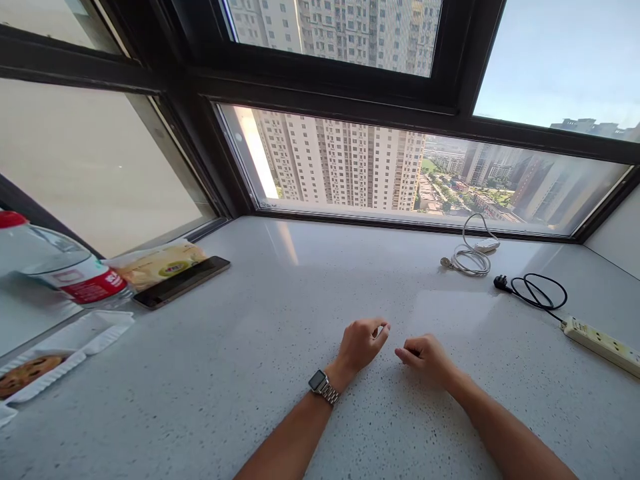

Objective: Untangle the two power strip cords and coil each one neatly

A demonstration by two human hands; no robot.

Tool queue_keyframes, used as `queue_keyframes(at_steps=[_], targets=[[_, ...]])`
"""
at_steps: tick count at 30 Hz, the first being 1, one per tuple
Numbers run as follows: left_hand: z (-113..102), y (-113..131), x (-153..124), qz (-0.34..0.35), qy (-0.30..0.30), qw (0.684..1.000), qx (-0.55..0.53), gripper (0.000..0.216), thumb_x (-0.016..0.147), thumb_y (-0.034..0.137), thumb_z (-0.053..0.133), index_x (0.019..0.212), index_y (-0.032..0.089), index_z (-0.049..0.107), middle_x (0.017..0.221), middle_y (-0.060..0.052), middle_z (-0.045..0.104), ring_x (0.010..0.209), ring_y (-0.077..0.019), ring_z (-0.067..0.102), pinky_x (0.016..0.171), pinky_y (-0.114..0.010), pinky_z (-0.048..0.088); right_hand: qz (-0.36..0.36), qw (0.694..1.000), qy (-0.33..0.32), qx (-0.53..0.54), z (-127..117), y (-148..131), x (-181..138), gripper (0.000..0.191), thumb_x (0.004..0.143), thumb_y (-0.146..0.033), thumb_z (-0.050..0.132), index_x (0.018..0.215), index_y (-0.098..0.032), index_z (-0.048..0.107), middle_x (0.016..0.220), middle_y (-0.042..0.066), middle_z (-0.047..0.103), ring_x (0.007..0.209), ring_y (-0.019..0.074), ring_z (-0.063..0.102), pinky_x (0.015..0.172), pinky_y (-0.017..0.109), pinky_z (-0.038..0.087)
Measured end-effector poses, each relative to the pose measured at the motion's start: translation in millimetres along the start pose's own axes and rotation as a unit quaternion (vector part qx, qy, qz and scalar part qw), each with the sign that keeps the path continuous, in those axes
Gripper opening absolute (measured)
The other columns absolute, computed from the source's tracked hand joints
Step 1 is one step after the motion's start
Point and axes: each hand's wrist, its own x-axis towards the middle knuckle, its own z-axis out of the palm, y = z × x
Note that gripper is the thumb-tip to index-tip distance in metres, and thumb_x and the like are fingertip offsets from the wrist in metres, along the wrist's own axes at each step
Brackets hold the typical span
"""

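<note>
My left hand rests on the pale speckled windowsill counter, a metal wristwatch on its wrist. Its fingers are curled inward, thumb against them, with nothing visible inside. My right hand lies close beside it, a small gap between the two. Its fingers are also curled under and the thumb points left toward the other hand. Whether either hand pinches something tiny cannot be made out.
At the left lie a water bottle on its side, a snack packet, a dark phone and a white tray with a cookie. At the right are a coiled white cable, a black cord and a power strip. Windows stand behind.
</note>
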Motion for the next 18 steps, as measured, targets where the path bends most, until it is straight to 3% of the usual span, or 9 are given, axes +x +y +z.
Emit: queue_keyframes(at_steps=[7, 13, 18], targets=[[-2.5, 2.9, -0.1, -0.002, -0.049, 0.999, 0.001, 0.031, 0.085, 0.035, 0.045, 0.078, 0.020, 0.071, 0.056, -0.001, 0.059, 0.050, -0.0113, 0.048, 0.050, -0.022, 0.026, 0.015, 1.000, 0.012, 0.017, -3.6, -8.5, -2.3, 0.032, 0.085, -0.036, 0.047, 0.059, -0.017, 0.048, 0.049, -0.006, 0.032, 0.047, 0.0074, 0.025, 0.046, 0.022, 0.020], [-4.1, 3.2, 0.0, 0.002, -0.053, 0.999, 0.008, 0.031, 0.085, 0.035, 0.045, 0.080, 0.020, 0.072, 0.056, -0.001, 0.059, 0.050, -0.0117, 0.048, 0.049, -0.022, 0.026, -0.005, 1.000, 0.002, 0.031, -1.4, -3.1, -1.8, 0.046, 0.084, -0.038, 0.047, 0.052, -0.019, 0.021, 0.053, -0.006, 0.014, 0.048, 0.0066, 0.014, 0.045, 0.023, 0.013], [-7.3, 5.4, -0.7, 0.008, -0.073, 0.997, 0.004, 0.035, 0.087, 0.036, 0.042, 0.081, 0.018, 0.072, 0.057, -0.003, 0.060, 0.050, -0.0124, 0.049, 0.048, -0.022, 0.026, -0.012, 0.999, -0.009, 0.030, -3.0, -4.5, -2.7, 0.045, 0.087, -0.040, 0.046, 0.053, -0.019, 0.025, 0.050, -0.006, 0.021, 0.046, 0.0063, 0.016, 0.044, 0.022, 0.015]])
